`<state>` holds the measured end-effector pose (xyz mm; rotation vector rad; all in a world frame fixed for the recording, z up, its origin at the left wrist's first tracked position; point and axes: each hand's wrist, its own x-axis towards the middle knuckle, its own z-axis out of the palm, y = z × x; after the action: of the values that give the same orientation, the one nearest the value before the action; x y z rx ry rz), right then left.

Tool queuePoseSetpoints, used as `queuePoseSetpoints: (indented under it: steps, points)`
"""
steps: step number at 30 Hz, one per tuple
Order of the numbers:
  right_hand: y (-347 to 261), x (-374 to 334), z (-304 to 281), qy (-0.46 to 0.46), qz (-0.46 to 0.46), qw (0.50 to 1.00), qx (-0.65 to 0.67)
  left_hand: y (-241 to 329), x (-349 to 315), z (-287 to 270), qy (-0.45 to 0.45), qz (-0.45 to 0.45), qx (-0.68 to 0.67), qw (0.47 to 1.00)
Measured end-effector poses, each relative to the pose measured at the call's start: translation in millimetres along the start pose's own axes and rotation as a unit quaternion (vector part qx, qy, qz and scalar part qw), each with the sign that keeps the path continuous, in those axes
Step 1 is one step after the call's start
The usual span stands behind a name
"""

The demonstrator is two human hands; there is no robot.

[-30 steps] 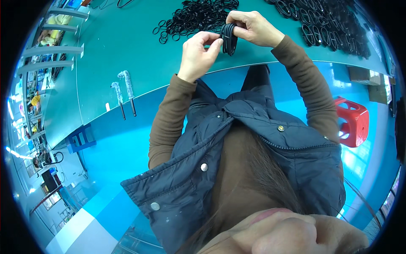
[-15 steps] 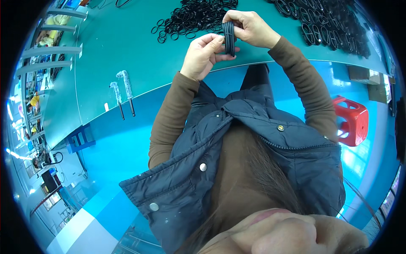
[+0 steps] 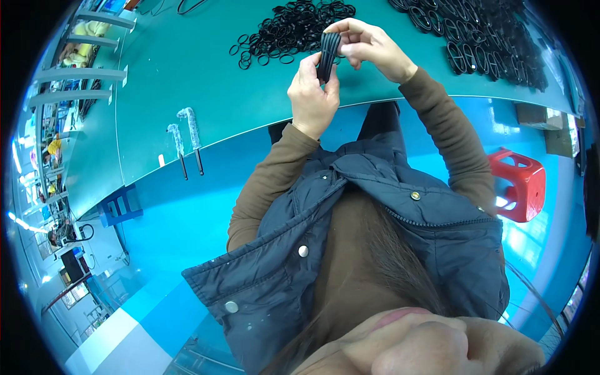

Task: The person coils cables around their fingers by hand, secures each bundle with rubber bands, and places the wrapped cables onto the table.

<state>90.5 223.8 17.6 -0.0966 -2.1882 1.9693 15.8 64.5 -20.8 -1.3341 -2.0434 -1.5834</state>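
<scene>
Above the front part of the green table [image 3: 219, 87], both hands grip one black coiled cable [image 3: 328, 53], its loops bunched into a narrow bundle. My left hand [image 3: 314, 97] is closed round the lower end, with fingers and thumb on either side. At the upper end my right hand [image 3: 372, 50] pinches the coil between thumb and fingers. Just beyond the hands lies a heap of loose black rubber bands [image 3: 294, 31]. Whether a band sits round the coil, I cannot make out.
Rows of coiled black cables [image 3: 478, 44] cover the table's far right. Two plastic-wrapped tools with dark handles [image 3: 190, 134] lie at the front left edge. A red stool [image 3: 522, 184] stands on the floor at right, cardboard boxes [image 3: 540, 117] behind it. Grey rack arms [image 3: 81, 75] line the left.
My left hand has turned more upright and wrapped round the coil's lower end. The coil has shifted slightly left and tilted; its lower part is now squeezed narrower.
</scene>
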Motion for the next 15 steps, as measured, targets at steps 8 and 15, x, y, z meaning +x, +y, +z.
queuePoseSetpoints:
  steps: [8,15]
  points:
    - [15.2,-5.7,55.8,0.102,0.006,0.984,0.148,-2.2,-0.2,3.2,-0.011,0.07,0.08,0.994]
    - [16.0,-9.8,54.4,0.069,0.031,0.977,0.198,-6.0,-5.3,4.9,0.014,0.042,0.036,0.998]
